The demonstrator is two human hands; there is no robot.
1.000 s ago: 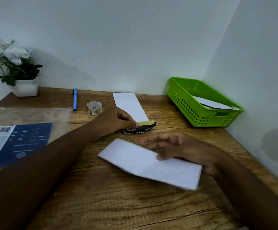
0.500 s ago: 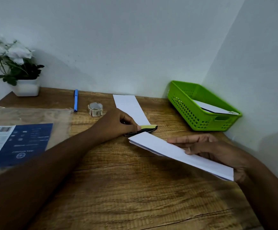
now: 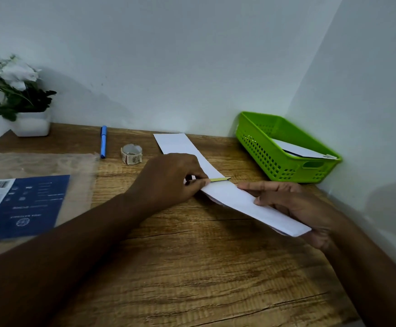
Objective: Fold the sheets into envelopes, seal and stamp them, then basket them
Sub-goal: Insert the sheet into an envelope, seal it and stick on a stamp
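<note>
1. The wooden desk (image 3: 192, 279) fills the near ground, its grain running left to right.
2. The right hand (image 3: 294, 208) holds the folded white sheet (image 3: 246, 204) lifted off the desk, thumb on top and the other fingers curled beneath its near-right end.
3. The folded sheet's long axis runs diagonally, from the near right at the palm to the far left, where its far end points toward the left hand. It tilts so that only a narrow face and one long edge show.
4. The left hand (image 3: 168, 182) reaches in from the left with fingers curled, pinching a thin yellow-green strip (image 3: 219, 179) that juts out to the right just above the sheet's far end. What the strip belongs to cannot be told.
5. At the left edge lies a clear plastic packet (image 3: 38, 185) with a blue and white printed insert, flat on the desk.
6. Beyond the left hand a second white sheet (image 3: 180, 145) lies flat, its long axis running toward the wall.
7. Left of it stand a small roll of stamps (image 3: 131, 154) and a blue pen (image 3: 103, 141) that points toward the wall.
8. In the far right corner sits the green basket (image 3: 263, 147), holding a white envelope (image 3: 301, 151).
9. In the far left corner stands a white pot of white flowers (image 3: 15, 95).
</note>
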